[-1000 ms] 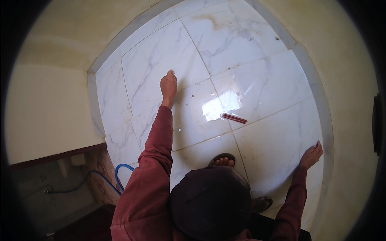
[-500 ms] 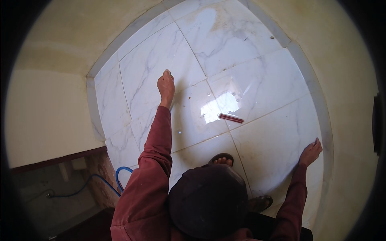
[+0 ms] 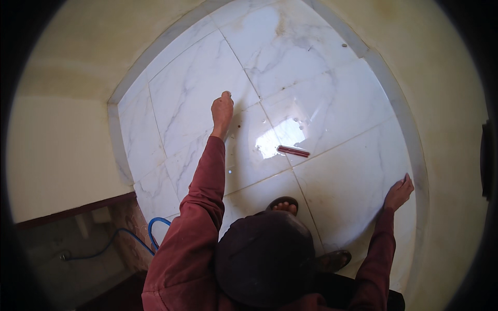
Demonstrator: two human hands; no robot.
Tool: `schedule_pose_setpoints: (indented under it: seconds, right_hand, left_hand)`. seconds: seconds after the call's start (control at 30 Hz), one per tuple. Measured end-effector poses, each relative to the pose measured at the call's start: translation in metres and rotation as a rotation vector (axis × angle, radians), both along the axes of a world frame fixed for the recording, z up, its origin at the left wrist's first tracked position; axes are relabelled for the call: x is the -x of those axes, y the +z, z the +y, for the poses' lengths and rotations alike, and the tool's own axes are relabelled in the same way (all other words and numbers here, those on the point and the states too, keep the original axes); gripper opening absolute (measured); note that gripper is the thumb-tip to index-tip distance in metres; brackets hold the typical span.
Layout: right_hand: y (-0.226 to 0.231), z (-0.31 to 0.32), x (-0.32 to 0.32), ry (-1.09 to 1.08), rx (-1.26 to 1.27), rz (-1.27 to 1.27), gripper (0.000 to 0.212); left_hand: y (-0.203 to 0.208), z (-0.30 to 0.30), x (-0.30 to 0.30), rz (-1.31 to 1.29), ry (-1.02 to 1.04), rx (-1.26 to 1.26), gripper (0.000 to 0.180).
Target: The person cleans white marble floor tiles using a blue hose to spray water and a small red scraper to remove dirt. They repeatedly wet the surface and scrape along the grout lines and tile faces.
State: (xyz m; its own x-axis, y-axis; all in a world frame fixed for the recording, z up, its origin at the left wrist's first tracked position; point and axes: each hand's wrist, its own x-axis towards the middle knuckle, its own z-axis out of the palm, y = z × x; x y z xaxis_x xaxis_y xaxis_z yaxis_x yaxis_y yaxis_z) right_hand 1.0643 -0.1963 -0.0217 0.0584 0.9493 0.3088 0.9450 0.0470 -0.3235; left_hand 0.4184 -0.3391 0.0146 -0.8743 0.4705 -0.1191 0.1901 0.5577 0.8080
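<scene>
My left hand (image 3: 222,114) reaches out over the white, grey-veined tile floor (image 3: 342,181), its fingers curled into a closed pinch. Something small may be between the fingertips, but I cannot make it out. At the far right, my right hand (image 3: 399,193) is low beside the grey skirting (image 3: 422,207). Its fingers are bent together with the tips pointing at the skirting, and what they hold, if anything, is hidden. Between the two hands, a short dark-red strip with lengthwise ridges (image 3: 293,151) lies on the floor, apart from both.
Water shines on the middle tiles, with small specks around it. Beige walls (image 3: 67,150) close in on both sides. A blue hose (image 3: 136,236) runs through a low opening at the left. A sandalled foot (image 3: 285,206) stands near me, and a dark rounded shape (image 3: 264,259) covers the lower middle.
My left hand has shifted a little to the right over the floor, still closed. My right hand stays by the skirting. The red strip lies where it was, the view having moved slightly.
</scene>
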Motion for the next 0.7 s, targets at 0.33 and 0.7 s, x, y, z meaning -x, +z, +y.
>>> schedule_pose_setpoints:
  seconds: [0.33, 0.7]
  right_hand:
    - [0.001, 0.001, -0.004, 0.003, -0.013, -0.014, 0.035]
    - [0.003, 0.000, -0.001, 0.012, -0.015, -0.066, 0.035]
  left_hand:
    - [0.024, 0.022, -0.058, -0.190, -0.064, -0.009, 0.055]
    - [-0.014, 0.062, -0.095, 0.140, -0.362, 0.208, 0.019]
